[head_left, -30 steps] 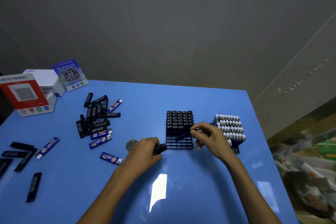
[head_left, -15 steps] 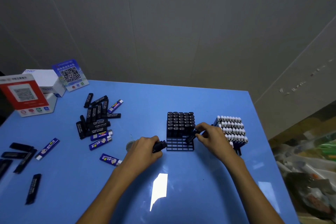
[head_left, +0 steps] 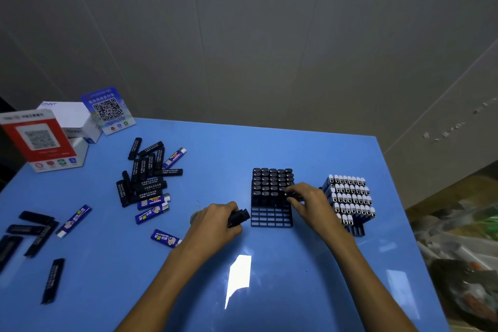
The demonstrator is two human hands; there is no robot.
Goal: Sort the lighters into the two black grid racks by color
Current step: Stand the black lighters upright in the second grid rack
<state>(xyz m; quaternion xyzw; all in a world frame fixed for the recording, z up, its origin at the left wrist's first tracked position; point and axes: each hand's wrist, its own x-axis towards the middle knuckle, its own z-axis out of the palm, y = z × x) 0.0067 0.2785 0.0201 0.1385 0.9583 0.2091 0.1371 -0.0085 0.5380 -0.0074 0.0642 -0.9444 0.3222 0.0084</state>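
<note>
Right hand: the right hand (head_left: 310, 201) sits at the near right corner of the filled rows of the black-lighter rack (head_left: 271, 219), fingertips curled down onto a black lighter (head_left: 286, 195) that seems to be going into a cell; how firmly it is pinched I cannot tell.
Left hand: the left hand (head_left: 215, 219), just left of that rack, is closed round a bunch of black lighters (head_left: 237, 217) whose ends poke out toward the rack.
Step in hand: likely filling the rack's black rows, one lighter at a time.
Next move: probably seating this lighter upright, then drawing another from the left hand into the open near rows.
Second rack: the blue-lighter rack (head_left: 350, 202), right of the first, is nearly full of white-capped blue lighters.
Loose stock: a pile of lighters (head_left: 147, 179), mostly black with some blue, lies well left of the rack; more are scattered farther left.
Worktop: a glossy blue worktop (head_left: 269, 291) with a bright reflection.
Room: grey panelled walls behind; QR-code signs (head_left: 107, 109) and a white box (head_left: 71, 118) at the far left corner.
</note>
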